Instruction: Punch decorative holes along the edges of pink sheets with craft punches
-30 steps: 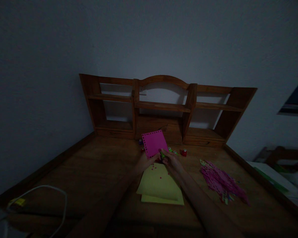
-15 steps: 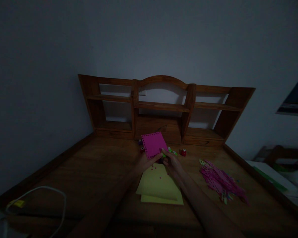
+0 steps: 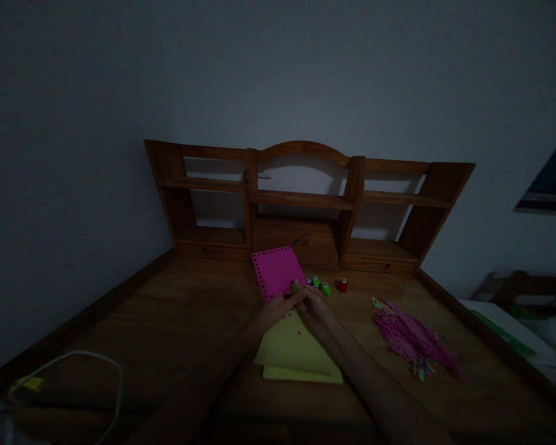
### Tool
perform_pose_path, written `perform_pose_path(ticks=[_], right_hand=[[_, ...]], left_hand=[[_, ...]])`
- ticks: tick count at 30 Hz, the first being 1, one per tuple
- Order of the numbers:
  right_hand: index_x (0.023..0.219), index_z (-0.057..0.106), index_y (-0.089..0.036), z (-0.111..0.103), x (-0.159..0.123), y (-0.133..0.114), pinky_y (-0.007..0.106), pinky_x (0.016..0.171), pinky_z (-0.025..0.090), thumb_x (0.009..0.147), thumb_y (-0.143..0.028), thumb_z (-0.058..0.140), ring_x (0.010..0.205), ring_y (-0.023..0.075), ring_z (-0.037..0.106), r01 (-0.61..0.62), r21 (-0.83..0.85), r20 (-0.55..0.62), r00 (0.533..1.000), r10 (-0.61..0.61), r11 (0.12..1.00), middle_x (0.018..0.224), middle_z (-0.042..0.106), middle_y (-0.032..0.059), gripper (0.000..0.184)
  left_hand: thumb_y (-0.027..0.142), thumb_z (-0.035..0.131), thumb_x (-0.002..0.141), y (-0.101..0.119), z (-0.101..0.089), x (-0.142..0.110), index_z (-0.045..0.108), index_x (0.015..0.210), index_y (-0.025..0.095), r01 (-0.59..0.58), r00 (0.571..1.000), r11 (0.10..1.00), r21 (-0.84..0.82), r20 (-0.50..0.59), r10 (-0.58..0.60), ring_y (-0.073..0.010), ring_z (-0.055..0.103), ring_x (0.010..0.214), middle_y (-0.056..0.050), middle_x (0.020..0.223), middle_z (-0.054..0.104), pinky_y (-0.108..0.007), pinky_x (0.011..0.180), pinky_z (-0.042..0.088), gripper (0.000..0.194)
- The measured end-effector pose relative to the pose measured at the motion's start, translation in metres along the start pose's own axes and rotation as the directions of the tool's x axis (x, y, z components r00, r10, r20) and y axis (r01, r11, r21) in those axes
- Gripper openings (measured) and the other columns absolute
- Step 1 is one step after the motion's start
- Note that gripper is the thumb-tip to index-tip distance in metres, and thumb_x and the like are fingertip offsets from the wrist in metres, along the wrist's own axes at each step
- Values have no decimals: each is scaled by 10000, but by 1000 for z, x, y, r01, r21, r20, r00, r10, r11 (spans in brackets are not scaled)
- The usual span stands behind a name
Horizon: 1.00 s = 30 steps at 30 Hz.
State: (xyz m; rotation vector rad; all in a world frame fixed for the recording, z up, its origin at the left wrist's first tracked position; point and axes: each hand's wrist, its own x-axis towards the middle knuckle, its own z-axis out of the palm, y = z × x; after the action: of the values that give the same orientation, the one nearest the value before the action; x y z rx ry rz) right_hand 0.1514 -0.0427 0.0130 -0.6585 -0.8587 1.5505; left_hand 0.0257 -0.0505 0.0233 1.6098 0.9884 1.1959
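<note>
The pink card is near the middle of the frame, tilted above the wooden desk. From my end of the feed, the left hand looks to be pinching its lower edge, thumb across the front, other fingers hidden. The right hand looks curled tight around a little green punch at the card's lower right corner, where the 2 hands meet. Too dark for me to tell if the punch is squeezed down.

Progress-wise, I see holes along the top and left edges, so I'd call those 2 done. The bottom edge has a few dark spots near the hands, so I'd guess it's partway. The right edge looks plain to me, so that 1 reads as not done.

Tiny pink dots sit on the yellow paper below the hands. Spare punches bunch up right of the card, 1 red punch sits apart, and a heap of pink strips lies lower right.
</note>
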Motion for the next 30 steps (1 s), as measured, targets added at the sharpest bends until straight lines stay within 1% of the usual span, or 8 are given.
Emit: perform_pose_path(ticks=[5,8,11,15,19,24,27,30], right_hand=[[490,555,-192,-1,2,1,245,429,229,624,-423,838,413,74,291,36,-8,29,999,-35,999,414,401,-57,389],[515,578,-191,1,2,-1,242,438,247,626,-413,840,425,73,295,41,-7,38,998,-41,999,424,395,-61,361],[561,631,-183,4,0,-2,247,472,296,615,-382,848,453,79,329,40,9,23,999,-40,999,461,435,-53,299],[626,686,-171,6,-1,-2,249,510,326,610,-322,853,488,83,360,51,15,-4,999,-50,999,513,499,-39,225],[537,622,-165,4,0,1,243,482,273,643,-346,836,456,68,297,71,-10,21,997,-70,997,458,438,-57,300],[551,625,-165,4,2,0,247,488,272,630,-374,838,448,71,311,55,-27,30,998,-54,998,450,444,-56,309],[560,626,-167,4,2,-1,248,499,295,605,-363,847,443,71,310,54,-6,25,998,-54,999,447,450,-58,298],[537,595,-176,4,2,0,257,530,343,649,-371,817,435,79,321,48,1,52,997,-48,999,416,424,-64,316]], left_hand=[[514,596,834,12,1,-5,659,986,208,-33,999,999,-32,-5,33,-263,595,1030,-87,1029,693,-387,1000,404,348],[510,565,860,19,2,-8,645,1043,205,-13,999,994,-108,44,18,-265,557,1131,-103,1144,665,-400,1079,328,365],[506,566,860,21,4,-7,637,1080,197,31,999,990,-137,47,-25,-269,526,1185,-112,1189,647,-408,1109,289,386],[539,540,856,13,7,-4,645,1022,188,34,999,991,-131,24,-31,-283,566,1111,-119,1122,668,-429,1069,346,402],[561,557,832,9,5,-4,661,966,195,37,998,996,-76,-39,-40,-289,581,1074,-113,1068,688,-428,1034,380,403],[570,564,826,9,3,-6,664,954,197,39,998,996,-82,-38,-42,-276,604,1030,-102,1064,691,-411,987,412,407],[572,582,815,5,2,-6,672,928,210,42,995,998,-48,-91,-47,-272,618,987,-91,1031,701,-401,962,421,390],[579,600,799,2,1,-5,683,829,208,95,981,995,-29,-168,-98,-275,632,908,-95,961,714,-393,912,441,381]])
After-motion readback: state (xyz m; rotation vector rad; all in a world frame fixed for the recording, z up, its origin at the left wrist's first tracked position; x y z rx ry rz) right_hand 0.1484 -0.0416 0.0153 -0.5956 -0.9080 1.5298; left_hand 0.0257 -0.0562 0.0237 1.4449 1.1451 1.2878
